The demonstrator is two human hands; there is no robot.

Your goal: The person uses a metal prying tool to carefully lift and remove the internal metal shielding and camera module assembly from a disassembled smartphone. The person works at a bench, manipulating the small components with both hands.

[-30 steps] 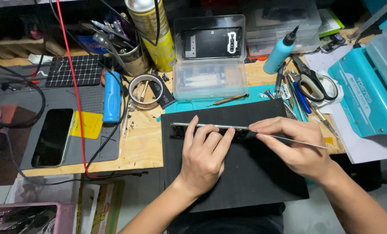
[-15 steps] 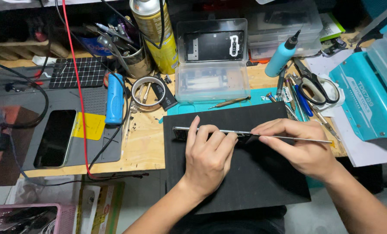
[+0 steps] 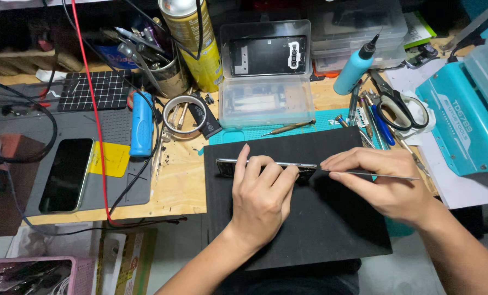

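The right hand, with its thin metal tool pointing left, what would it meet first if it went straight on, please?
The right hand would likely run the thin metal tool into the phone edge, beside the left hand fingers; depth is unclear.

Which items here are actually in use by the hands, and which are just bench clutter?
In use:
- left hand steadying the phone on its edge
- right hand holding the thin metal pry tool
- black mat underneath

Lying about:
- scissors
- blue bottle
- yellow spray can
- clear plastic box
- second phone
- tape roll
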